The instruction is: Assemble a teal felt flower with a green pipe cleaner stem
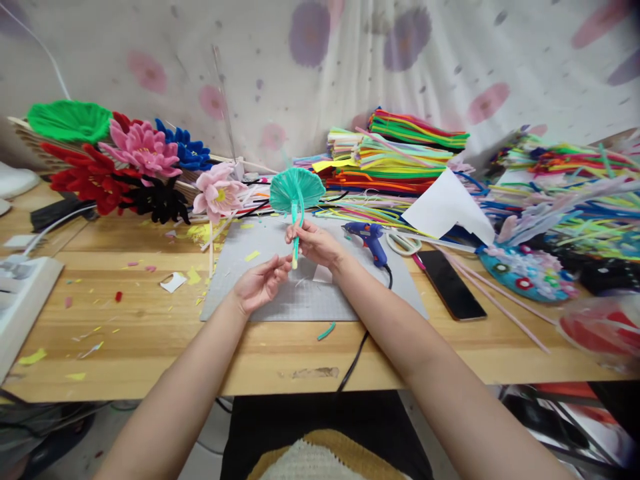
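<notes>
The fingers of the right hand [314,241] pinch the thin stem of a teal fan-shaped leaf made of fuzzy pipe cleaners [297,189], holding it upright above a grey cutting mat [280,293] so the round fan stands over the knuckles and the stem's pale lower end pokes out below them. The left hand [260,283] sits just below and to the left, palm turned up, its fingertips curled loosely and meeting the bottom tip of that stem; whether they truly grip it or only touch it cannot be told.

The mat lies on a light wooden table [150,333] scattered with small yellow and red scraps. A short teal offcut [326,331] lies at the mat's near edge. Just right of the right wrist rests a blue hot glue gun [369,239], its black cord running off the front of the table, with white-handled scissors [404,243] beside it and a black phone [451,285] lying flat further right. A white sheet of paper [447,207] leans over stacked multicoloured pipe cleaners [395,157]. At the far left lies a cluster of finished pipe-cleaner flowers [135,163] in red, pink, blue, black and green.
</notes>
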`<state>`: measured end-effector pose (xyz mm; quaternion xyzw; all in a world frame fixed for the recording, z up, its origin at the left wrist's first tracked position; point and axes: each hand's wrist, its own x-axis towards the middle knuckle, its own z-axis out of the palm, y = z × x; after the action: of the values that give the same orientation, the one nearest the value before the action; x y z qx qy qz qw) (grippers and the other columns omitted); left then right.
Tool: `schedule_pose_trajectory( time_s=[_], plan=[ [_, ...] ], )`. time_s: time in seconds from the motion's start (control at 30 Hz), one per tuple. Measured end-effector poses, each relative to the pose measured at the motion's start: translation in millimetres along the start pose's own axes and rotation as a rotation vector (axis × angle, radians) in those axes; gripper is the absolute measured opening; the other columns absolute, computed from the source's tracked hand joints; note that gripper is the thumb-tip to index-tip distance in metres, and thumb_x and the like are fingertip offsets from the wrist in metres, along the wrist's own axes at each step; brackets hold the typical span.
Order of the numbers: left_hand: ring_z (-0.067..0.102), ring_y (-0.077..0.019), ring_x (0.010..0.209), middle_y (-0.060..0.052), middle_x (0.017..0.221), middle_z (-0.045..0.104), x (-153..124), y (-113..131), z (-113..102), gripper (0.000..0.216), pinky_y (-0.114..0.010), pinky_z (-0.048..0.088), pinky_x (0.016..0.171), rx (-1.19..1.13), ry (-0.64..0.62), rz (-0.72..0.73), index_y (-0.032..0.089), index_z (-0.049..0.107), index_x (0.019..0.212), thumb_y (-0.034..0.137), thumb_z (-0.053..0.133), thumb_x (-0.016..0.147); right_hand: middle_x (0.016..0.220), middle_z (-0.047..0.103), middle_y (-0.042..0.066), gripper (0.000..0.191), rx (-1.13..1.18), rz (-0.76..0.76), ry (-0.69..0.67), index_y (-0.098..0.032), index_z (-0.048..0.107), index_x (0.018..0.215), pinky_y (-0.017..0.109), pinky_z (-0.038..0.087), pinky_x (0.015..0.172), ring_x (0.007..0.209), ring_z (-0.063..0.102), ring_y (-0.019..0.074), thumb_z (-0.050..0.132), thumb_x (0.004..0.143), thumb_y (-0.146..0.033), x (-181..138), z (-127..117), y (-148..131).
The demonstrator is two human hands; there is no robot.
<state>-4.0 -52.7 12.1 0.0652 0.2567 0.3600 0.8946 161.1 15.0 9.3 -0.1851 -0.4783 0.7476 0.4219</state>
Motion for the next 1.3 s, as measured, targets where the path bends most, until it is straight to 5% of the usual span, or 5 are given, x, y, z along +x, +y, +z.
schedule_pose_trajectory(
  time_s=[0.23,0.57,0.8,1.0,1.3],
  plan=[
    [0.044,-0.0017,0.041,0.000,0.065,0.049,2.2,-5.8,4.7,0.022,-0.008,0.038,0.031,0.242,-0.045,-0.007,0.011,0.056,0.089,0.020,0.036,0.089,0.078,0.049,-0.001,0.016,-0.009,-0.004,-0.008,-0.018,0.050,0.070,0.015,0.034,0.049,0.066,0.046,0.0071,0.061,0.074,-0.029,8.6,0.2,7.2],
    [0.046,0.0015,0.041,-0.001,0.066,0.059,5.8,-11.5,1.8,0.018,-0.004,0.032,0.032,0.157,0.002,0.078,0.009,0.061,0.080,0.013,0.044,0.085,0.081,0.051,0.000,0.021,0.014,-0.041,-0.111,-0.018,0.048,0.063,0.023,0.041,0.074,0.089,0.051,0.0120,0.063,0.073,-0.029,8.2,-0.4,9.1],
    [0.049,-0.0025,0.041,-0.001,0.060,0.062,12.8,-16.9,7.1,0.012,-0.015,0.047,0.047,0.646,0.167,0.327,0.009,0.066,0.074,0.018,0.069,0.066,0.087,0.058,0.002,0.020,-0.071,0.128,-0.119,-0.017,0.053,0.071,0.025,0.044,0.074,0.089,0.054,0.0125,0.067,0.069,-0.031,-0.6,-11.0,-7.6],
    [0.053,-0.0071,0.039,-0.002,0.054,0.061,24.9,-23.6,3.7,0.015,-0.019,0.045,0.043,0.896,0.388,0.468,0.009,0.062,0.061,0.021,0.069,0.066,0.080,0.058,0.000,0.020,-0.440,0.180,0.100,-0.017,0.059,0.076,0.023,0.047,0.066,0.075,0.054,0.0103,0.065,0.069,-0.034,-20.7,-19.1,-13.3],
    [0.060,-0.0099,0.047,-0.004,0.058,0.064,27.1,-22.1,6.7,0.007,-0.020,0.050,0.048,0.799,0.409,0.369,0.007,0.060,0.066,0.010,0.062,0.072,0.051,0.047,-0.005,0.017,-0.623,0.028,0.547,-0.020,0.046,0.069,0.019,0.036,0.038,0.043,0.043,0.0071,0.050,0.081,-0.032,-13.8,-14.4,0.3]
  ],
)
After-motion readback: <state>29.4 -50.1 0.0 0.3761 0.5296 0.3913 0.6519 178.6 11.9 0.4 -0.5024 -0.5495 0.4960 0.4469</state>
